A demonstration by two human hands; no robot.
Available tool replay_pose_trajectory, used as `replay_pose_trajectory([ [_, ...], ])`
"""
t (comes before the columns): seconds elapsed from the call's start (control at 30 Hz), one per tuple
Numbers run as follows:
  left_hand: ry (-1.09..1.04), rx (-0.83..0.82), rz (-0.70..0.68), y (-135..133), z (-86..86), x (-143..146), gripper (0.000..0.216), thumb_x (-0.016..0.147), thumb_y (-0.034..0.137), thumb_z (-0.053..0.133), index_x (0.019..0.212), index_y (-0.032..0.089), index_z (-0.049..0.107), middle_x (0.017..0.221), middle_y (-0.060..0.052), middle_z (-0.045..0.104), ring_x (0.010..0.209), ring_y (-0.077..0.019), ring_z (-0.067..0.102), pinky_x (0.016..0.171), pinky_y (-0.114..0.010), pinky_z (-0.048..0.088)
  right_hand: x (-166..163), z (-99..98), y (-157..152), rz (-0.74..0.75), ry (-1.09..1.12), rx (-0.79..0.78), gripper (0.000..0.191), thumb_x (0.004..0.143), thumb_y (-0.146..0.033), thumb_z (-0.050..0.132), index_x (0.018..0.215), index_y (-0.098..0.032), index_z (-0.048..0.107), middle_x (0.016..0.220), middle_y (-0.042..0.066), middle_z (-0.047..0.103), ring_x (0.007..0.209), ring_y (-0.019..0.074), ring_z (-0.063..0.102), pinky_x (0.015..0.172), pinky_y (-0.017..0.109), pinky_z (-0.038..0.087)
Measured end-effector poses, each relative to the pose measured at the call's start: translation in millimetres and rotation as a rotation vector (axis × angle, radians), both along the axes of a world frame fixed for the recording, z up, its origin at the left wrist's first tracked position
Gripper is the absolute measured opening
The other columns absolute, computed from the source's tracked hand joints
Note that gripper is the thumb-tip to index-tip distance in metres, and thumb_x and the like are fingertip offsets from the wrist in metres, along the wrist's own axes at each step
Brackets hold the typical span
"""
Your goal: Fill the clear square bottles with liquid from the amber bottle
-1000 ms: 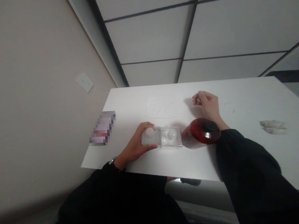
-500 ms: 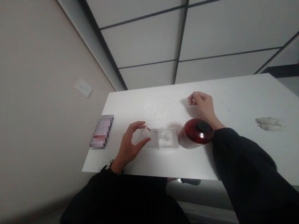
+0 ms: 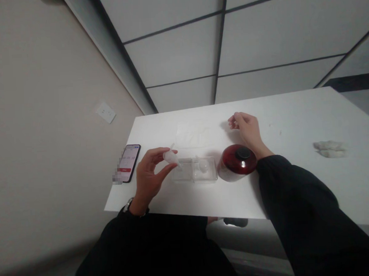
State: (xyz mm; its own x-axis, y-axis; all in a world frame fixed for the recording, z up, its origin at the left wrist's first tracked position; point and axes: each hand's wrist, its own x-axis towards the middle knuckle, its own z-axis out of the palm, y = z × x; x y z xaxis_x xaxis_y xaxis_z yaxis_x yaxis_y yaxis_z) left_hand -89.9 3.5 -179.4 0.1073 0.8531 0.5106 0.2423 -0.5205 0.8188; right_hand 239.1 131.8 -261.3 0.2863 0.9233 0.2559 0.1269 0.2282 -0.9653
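Thumb and fingers of my left hand [image 3: 153, 166] pinch a small translucent white piece with a thin stem [image 3: 171, 157]; its exact kind cannot be made out. Just right of it and below stands a clear plastic box with two compartments [image 3: 183, 180]. A rounded, clear or whitish object [image 3: 202, 167] lies in the right compartment, while the left one shows only its bare bottom. My right hand [image 3: 247, 126] rests on the table behind the dark red bottle [image 3: 233, 160] with a black cap, fingers loosely curled and nothing visible in them.
A thin white sheet [image 3: 190, 134] lies flat behind the box. Toward the left edge of the white table [image 3: 298, 181] is a phone [image 3: 131, 161]. A crumpled whitish cloth or tissue [image 3: 331, 149] lies at the right. The wall with a socket [image 3: 105, 112] borders the left.
My left hand has risen from the box's left compartment and shifted a little left, the small white piece now plain between its fingers. My right hand stays where it was.
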Motion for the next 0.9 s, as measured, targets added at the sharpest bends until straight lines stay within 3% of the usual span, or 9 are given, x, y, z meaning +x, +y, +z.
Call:
replay_pose_trajectory([
  [0.27,-0.059,-0.049,0.016,11.1,12.3,-1.3,0.043,0.082,0.038,0.093,0.117,0.025,0.073,0.113,-0.005,0.079,0.105,-0.0208,0.081,0.087,-0.031,0.07,0.1,1.5,-0.5,-0.012,0.002,-0.015,0.056,0.087,-0.075,0.066,0.071,-0.022,0.07,0.068,0.003,0.066,0.062,0.0151,0.059,0.063,0.032,0.05],
  [0.4,0.007,-0.12,0.043,46.1,30.5,-1.2,0.047,0.08,0.042,0.091,0.12,0.022,0.075,0.12,-0.007,0.078,0.103,-0.0189,0.078,0.087,-0.029,0.067,-0.4,1.4,-0.4,-0.018,0.014,-0.024,0.057,0.086,-0.077,0.066,0.072,-0.022,0.071,0.067,0.002,0.066,0.06,0.0148,0.059,0.063,0.032,0.049],
  [0.5,0.124,-0.195,0.029,87.0,34.0,6.8,0.046,0.083,0.038,0.085,0.125,0.02,0.075,0.103,-0.005,0.078,0.097,-0.0182,0.075,0.089,-0.031,0.063,-1.0,0.5,0.2,-0.017,0.031,-0.03,0.056,0.086,-0.076,0.067,0.071,-0.022,0.071,0.067,0.002,0.067,0.06,0.0148,0.059,0.063,0.032,0.05],
  [0.6,0.183,-0.314,-0.087,128.9,19.9,17.0,0.046,0.089,0.039,0.076,0.13,0.018,0.072,0.093,-0.005,0.078,0.091,-0.0184,0.073,0.087,-0.03,0.058,-1.1,-0.1,0.7,-0.017,0.043,-0.03,0.055,0.087,-0.075,0.068,0.072,-0.022,0.072,0.068,0.002,0.068,0.06,0.0144,0.06,0.063,0.031,0.05],
  [0.7,0.274,-0.4,-0.155,158.9,-6.8,22.7,0.045,0.091,0.041,0.072,0.128,0.015,0.072,0.098,-0.009,0.082,0.091,-0.02,0.074,0.086,-0.031,0.055,-0.8,-0.1,1.3,-0.016,0.023,-0.03,0.056,0.088,-0.076,0.066,0.072,-0.022,0.071,0.067,0.001,0.067,0.06,0.0143,0.06,0.064,0.032,0.05],
  [0.8,0.362,-0.375,-0.129,173.5,-34.1,22.8,0.045,0.094,0.042,0.067,0.128,0.014,0.072,0.099,-0.01,0.082,0.091,-0.0217,0.073,0.086,-0.033,0.054,-0.7,0.7,1.9,-0.011,0.004,-0.034,0.058,0.088,-0.077,0.063,0.072,-0.023,0.07,0.068,0.002,0.067,0.061,0.0149,0.06,0.065,0.032,0.05],
  [0.9,0.385,-0.315,-0.083,179.5,-53.1,20.7,0.039,0.091,0.037,0.07,0.123,0.015,0.076,0.106,-0.01,0.081,0.104,-0.0245,0.072,0.098,-0.037,0.053,-1.0,1.7,2.0,-0.001,0.006,-0.044,0.059,0.088,-0.079,0.062,0.072,-0.023,0.07,0.068,0.002,0.066,0.062,0.0157,0.06,0.065,0.032,0.05],
])
